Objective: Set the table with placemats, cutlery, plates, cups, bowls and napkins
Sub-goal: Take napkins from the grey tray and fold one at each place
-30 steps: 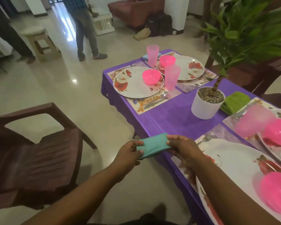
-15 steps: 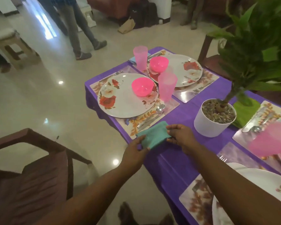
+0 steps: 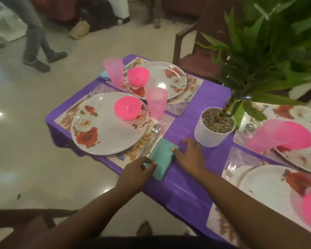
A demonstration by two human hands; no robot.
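Observation:
A folded teal napkin (image 3: 162,157) lies on the purple tablecloth (image 3: 180,193), right beside the knife (image 3: 146,147) and spoon (image 3: 155,129) of the near-left place setting. My left hand (image 3: 136,172) has its fingers curled at the napkin's near left edge and pinches it. My right hand (image 3: 189,156) rests flat on the cloth with fingers spread, its thumb touching the napkin's right edge. That setting has a floral plate (image 3: 104,130) on a placemat (image 3: 64,119), a pink bowl (image 3: 127,109) on the plate and a pink cup (image 3: 157,103).
A white pot (image 3: 211,136) with a leafy plant stands just right of my right hand. More set places lie at the far end (image 3: 171,78) and at the right (image 3: 269,178). A person (image 3: 37,42) walks on the floor at left. Brown chairs stand at the far side (image 3: 192,49) and near left (image 3: 25,220).
Both hands carried the teal napkin forward from the table's edge and laid it down beside the cutlery. My right hand has let go and spread out.

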